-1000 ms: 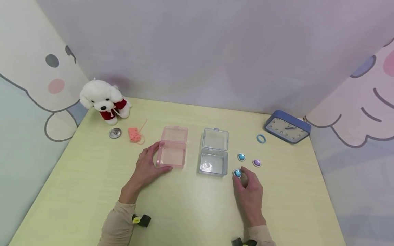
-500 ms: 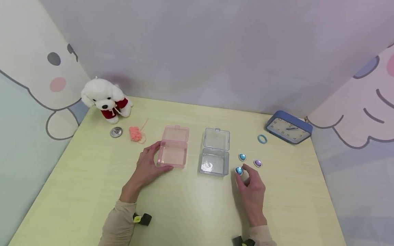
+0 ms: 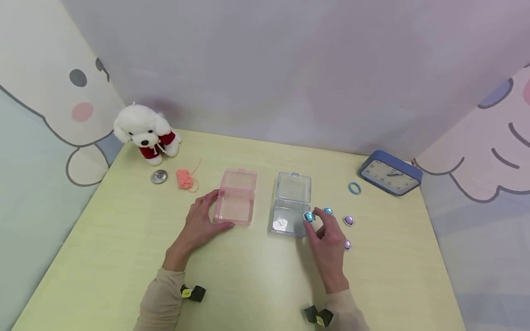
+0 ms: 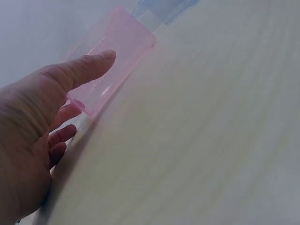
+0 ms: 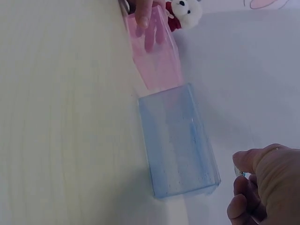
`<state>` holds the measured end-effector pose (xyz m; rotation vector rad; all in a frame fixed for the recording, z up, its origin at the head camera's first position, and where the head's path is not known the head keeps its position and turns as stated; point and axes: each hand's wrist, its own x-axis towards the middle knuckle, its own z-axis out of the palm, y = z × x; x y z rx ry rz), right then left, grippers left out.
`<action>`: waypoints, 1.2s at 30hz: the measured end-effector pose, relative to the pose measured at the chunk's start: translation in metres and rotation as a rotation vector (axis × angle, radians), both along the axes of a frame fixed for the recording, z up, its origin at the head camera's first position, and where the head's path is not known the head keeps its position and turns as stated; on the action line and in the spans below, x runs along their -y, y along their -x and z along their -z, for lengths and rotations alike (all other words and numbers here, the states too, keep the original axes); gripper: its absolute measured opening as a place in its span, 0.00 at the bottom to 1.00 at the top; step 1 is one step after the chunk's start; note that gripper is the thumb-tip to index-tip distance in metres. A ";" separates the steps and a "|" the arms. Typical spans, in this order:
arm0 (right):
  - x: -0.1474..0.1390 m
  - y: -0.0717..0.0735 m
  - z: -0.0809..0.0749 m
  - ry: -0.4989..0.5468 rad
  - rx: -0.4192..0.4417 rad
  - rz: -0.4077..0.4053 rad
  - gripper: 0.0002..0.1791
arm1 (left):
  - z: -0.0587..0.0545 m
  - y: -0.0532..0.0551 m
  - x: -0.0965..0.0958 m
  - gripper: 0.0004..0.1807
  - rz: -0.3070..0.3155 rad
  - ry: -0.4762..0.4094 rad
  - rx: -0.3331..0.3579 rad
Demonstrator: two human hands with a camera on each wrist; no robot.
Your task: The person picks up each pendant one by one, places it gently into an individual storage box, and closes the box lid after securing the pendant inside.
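Near the blue box (image 3: 287,220), right fingers (image 3: 325,218) pinch a blue gem (image 3: 309,217).

Beige sleeves (image 3: 159,299), black wrist cameras (image 3: 199,293)

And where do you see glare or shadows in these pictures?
Head view: bright glare in the blue box, soft shadow beside the right hand; left wrist view: white glints on the pink box, shadow beside the left hand; right wrist view: broad, soft shadow on the table.
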<state>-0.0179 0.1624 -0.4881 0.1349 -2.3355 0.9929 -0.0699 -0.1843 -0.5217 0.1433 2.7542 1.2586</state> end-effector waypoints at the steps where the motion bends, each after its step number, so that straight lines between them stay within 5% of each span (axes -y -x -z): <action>1: 0.003 0.001 0.000 0.002 -0.001 -0.009 0.24 | 0.000 0.000 0.000 0.58 0.002 0.002 0.000; 36: 0.099 0.034 -0.018 0.013 0.084 -0.322 0.24 | -0.005 0.007 0.010 0.56 0.067 -0.032 0.018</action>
